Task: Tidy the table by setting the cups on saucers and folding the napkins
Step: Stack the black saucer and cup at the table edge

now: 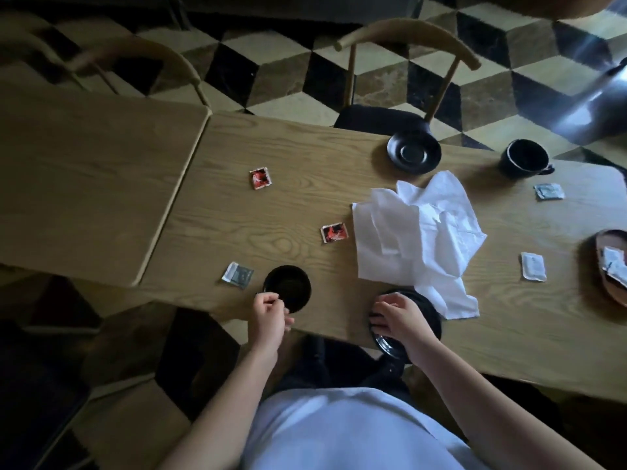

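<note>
A black cup (288, 287) stands near the table's front edge; my left hand (269, 318) grips its near side, fingers curled at the handle. My right hand (400, 317) lies on a black saucer (427, 312) that juts over the front edge, fingers spread across its left rim. A crumpled white napkin (420, 239) lies unfolded in the middle, one corner draped on that saucer. At the far edge sit a second black saucer (414, 152) and a second black cup (524, 158), apart from each other.
Small sachets lie scattered on the wooden table (237, 218): two red (261, 178) (334, 233), grey (238, 274) (549, 191) and white (533, 266). A brown tray (600, 262) holding sachets sits at the right edge. A chair (407, 72) stands behind; another table (84, 184) adjoins left.
</note>
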`<move>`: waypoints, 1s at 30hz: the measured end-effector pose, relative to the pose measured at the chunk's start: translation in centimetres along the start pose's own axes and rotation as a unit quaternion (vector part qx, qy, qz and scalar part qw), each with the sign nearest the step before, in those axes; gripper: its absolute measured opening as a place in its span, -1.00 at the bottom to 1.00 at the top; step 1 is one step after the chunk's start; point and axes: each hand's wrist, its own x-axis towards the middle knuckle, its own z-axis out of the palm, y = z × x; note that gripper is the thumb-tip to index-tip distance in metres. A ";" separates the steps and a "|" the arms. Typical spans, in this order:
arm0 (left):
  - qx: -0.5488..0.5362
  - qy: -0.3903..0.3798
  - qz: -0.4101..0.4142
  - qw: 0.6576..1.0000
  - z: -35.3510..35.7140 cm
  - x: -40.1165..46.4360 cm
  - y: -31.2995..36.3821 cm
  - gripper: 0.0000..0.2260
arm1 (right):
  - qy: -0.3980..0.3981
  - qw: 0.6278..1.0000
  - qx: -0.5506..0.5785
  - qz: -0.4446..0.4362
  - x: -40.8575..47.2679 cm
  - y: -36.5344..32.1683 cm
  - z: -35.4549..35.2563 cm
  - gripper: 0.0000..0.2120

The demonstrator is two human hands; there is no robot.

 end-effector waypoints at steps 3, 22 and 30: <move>-0.011 0.057 -0.024 0.998 -3.0 1.1 -1.0 -0.87 | -0.016 0.997 -0.067 -0.024 1.0 -1.3 3.3 -0.91; 0.034 -0.028 -0.091 0.995 -4.1 6.2 -0.9 -0.22 | -0.053 0.987 -0.144 0.040 5.9 -1.6 14.0 -0.64; 0.115 -0.054 0.036 0.991 -1.5 3.0 1.9 -0.72 | -0.032 0.997 -0.065 -0.006 3.3 -0.9 8.4 -0.74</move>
